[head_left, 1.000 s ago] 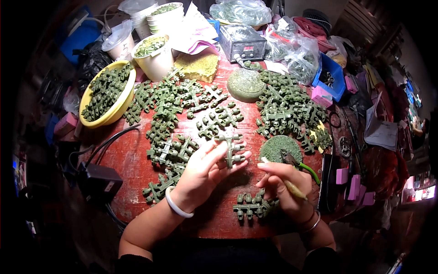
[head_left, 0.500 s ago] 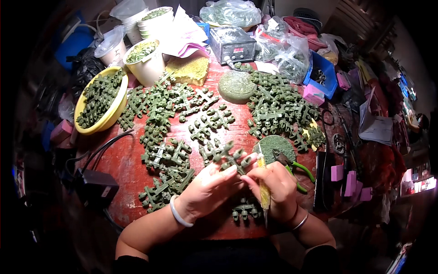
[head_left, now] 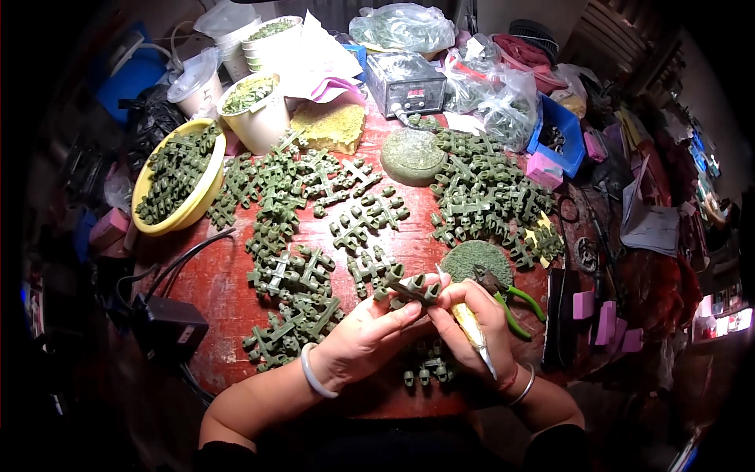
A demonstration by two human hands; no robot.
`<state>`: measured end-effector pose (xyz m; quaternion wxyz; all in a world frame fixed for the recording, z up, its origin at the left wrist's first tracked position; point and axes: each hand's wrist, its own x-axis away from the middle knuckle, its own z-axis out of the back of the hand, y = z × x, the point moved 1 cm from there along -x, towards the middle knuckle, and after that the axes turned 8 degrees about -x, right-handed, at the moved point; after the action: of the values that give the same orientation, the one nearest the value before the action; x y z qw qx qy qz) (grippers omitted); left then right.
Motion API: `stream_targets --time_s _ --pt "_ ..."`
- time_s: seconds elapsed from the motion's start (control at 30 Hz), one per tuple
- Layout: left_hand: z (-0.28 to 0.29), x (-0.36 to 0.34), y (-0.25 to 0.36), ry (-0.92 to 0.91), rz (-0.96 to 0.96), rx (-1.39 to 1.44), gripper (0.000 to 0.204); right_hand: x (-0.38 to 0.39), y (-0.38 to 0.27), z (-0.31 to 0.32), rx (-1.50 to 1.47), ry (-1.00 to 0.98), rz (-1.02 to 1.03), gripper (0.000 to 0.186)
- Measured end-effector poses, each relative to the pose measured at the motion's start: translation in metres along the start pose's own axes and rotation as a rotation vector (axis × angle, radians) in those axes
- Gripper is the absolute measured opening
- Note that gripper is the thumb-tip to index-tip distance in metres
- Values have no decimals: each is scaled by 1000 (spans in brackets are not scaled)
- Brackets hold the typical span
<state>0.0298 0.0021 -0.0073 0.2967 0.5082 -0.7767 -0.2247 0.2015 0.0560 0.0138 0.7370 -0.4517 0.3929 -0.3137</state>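
Note:
My left hand [head_left: 358,338] pinches a dark green branched casting piece [head_left: 411,291] with several small cup-like heads along a bar. My right hand [head_left: 481,334] is closed round a slim pointed tool with a yellow handle [head_left: 469,324]. One pale end of the tool points down toward my wrist, and the other sits near the fingertips. My right fingertips are close against the right end of the piece; whether they grip it too, I cannot tell. Below my hands lie more such green pieces [head_left: 430,370], partly hidden. Loose ones [head_left: 370,216] lie beyond my hands.
Heaps of green pieces lie left [head_left: 287,271] and right [head_left: 480,185]. A round green pad [head_left: 476,262] bears green-handled pliers [head_left: 519,308]. Around stand a yellow basin [head_left: 216,177], a white bucket [head_left: 263,130], a control box [head_left: 405,82], a blue bin [head_left: 574,141] and a black box [head_left: 169,326].
The yellow-handled tool has swung from nearly upright to a slant, its lower end now toward my right wrist. The green piece has turned in my left fingers, heads facing up. The view shifted slightly.

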Motion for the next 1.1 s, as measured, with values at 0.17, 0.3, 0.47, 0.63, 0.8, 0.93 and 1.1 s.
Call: stream_targets --time_s 0.17,0.3,0.47,0.63,0.8,0.93,1.1 --pt "14 -9 28 108 -199 -89 44 -7 -1 13 177 11 64 15" --pt "29 -5 37 90 -226 156 51 -6 -7 17 186 -484 234 41" --pt "31 -7 33 101 -19 273 52 8 -11 4 285 -666 255 44" --pt "23 1 32 188 39 -32 13 -3 -16 10 84 -327 138 24" --pt "19 1 33 83 177 -297 30 -2 -10 11 187 70 264 25" --pt "3 3 30 -72 321 -188 35 6 -8 10 317 -52 590 28" --pt "11 2 20 35 -8 -373 19 3 -9 3 177 -87 543 32"
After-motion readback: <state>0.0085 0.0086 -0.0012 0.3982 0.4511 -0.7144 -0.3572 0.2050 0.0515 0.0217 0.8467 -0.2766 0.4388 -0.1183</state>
